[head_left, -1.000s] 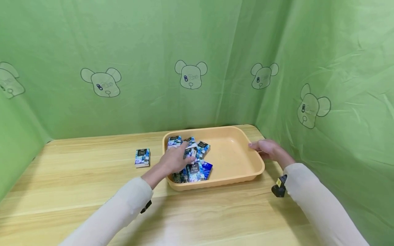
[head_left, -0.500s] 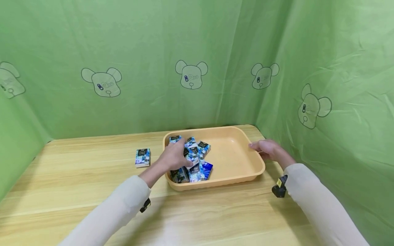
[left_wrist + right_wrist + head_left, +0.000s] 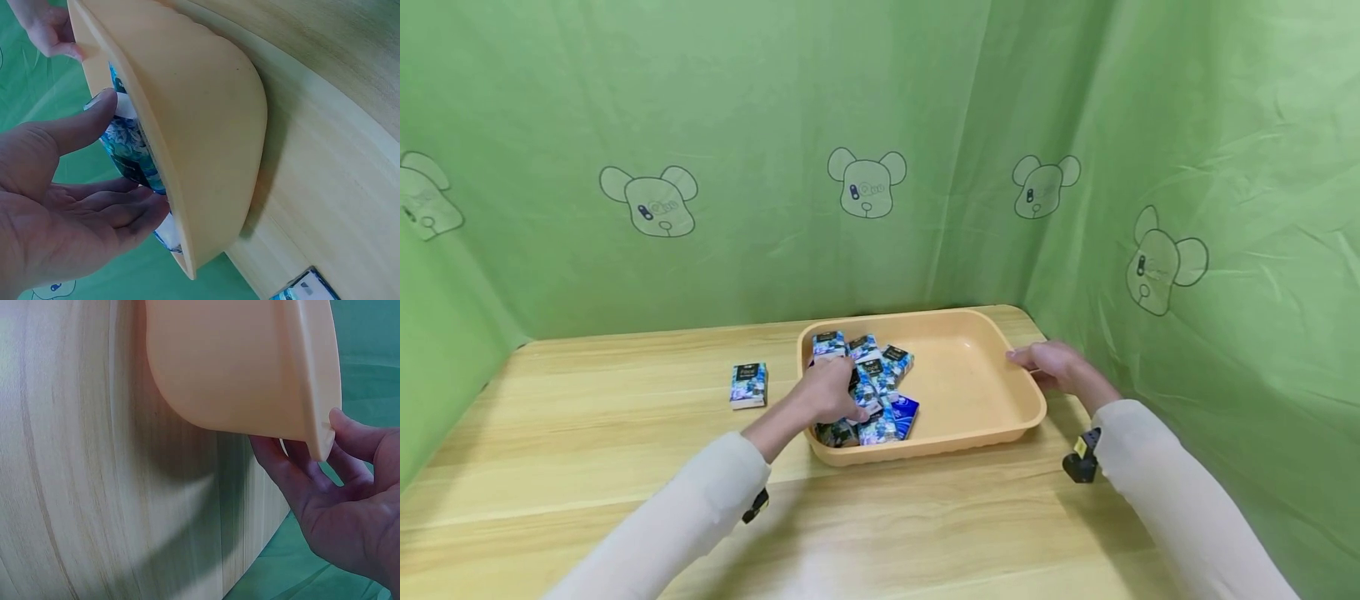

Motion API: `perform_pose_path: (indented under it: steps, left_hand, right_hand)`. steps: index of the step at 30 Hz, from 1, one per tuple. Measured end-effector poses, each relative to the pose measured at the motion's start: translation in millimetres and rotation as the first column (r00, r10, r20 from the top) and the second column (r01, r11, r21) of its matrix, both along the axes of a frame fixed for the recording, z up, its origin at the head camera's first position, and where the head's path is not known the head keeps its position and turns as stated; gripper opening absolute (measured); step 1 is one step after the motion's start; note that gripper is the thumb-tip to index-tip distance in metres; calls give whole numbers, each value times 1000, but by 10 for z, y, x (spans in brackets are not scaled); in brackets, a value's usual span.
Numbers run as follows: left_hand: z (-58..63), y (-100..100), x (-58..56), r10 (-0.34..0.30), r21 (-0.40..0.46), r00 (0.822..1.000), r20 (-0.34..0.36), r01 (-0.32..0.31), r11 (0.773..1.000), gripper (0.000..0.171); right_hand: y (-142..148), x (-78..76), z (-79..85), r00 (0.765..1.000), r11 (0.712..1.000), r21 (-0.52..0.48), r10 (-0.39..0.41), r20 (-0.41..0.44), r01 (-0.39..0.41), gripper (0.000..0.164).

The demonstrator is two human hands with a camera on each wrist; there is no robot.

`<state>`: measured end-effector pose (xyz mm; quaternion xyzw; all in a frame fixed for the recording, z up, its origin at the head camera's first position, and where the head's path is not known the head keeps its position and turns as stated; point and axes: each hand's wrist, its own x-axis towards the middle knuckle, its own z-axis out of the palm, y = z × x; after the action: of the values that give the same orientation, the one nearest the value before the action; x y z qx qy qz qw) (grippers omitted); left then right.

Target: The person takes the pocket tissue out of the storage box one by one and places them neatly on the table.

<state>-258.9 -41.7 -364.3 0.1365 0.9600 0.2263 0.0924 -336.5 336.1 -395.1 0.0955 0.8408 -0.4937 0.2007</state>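
Note:
A peach plastic tray (image 3: 966, 375) holds several blue floral tissue packs with black labels, bunched at its left end. My left hand (image 3: 829, 390) reaches over the tray's left side and holds one tissue pack (image 3: 131, 147) between thumb and fingers, among the other packs. Part of that pack is hidden behind the hand in the head view. At the tray's right end, my right hand (image 3: 1054, 365) grips the rim, thumb over the edge and fingers beneath, as the right wrist view shows. A plain dark-blue pack (image 3: 905, 414) lies right of the front packs.
One more floral tissue pack (image 3: 748, 385) lies on the wooden table (image 3: 587, 433), left of the tray. Green curtains (image 3: 760, 125) with bear-head prints stand behind and at both sides.
The left hand has shifted slightly toward the tray's near side, and its tissue pack has turned and come down flatter among the others. The right hand keeps its place on the rim.

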Motion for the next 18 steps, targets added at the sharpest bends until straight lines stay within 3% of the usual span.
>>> perform_pose_path:
  steps: [12,18]
  left_hand:
    - [-46,-33,-29,-16,64,1000,10,16,998,86]
    - [-51,-35,-48,-9,69,1000,1,9,998,93]
  right_hand:
    - [5,3,-1,1000,1000,4,-6,8,6,62]
    - [0,-3,4,1000,1000,-1,-12,8,12,62]
